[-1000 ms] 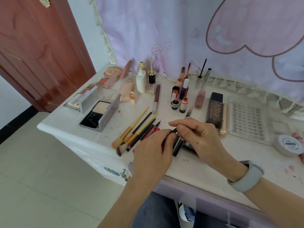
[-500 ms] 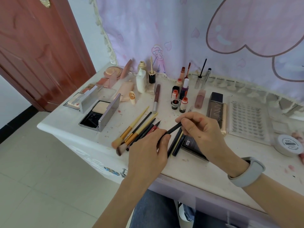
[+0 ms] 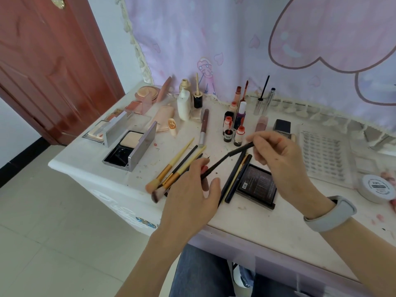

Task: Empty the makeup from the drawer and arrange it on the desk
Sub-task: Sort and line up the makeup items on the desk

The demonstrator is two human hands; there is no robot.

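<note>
1. Lifted higher above the counter (image 3: 246,221) since a moment ago: thin black pencil (image 3: 227,157), pinched at its ends by right hand (image 3: 276,155) and left hand (image 3: 192,194).
2. Just beside: loose brushes (image 3: 171,168), dark pencils, black palette (image 3: 257,185).
3. Behind: open compact (image 3: 130,146) holding pale powder; bottles upright.

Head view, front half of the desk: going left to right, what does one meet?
Open silver compact → makeup brushes → left hand → dark pencils → black palette → right hand → lash tray → round white tin.
</note>
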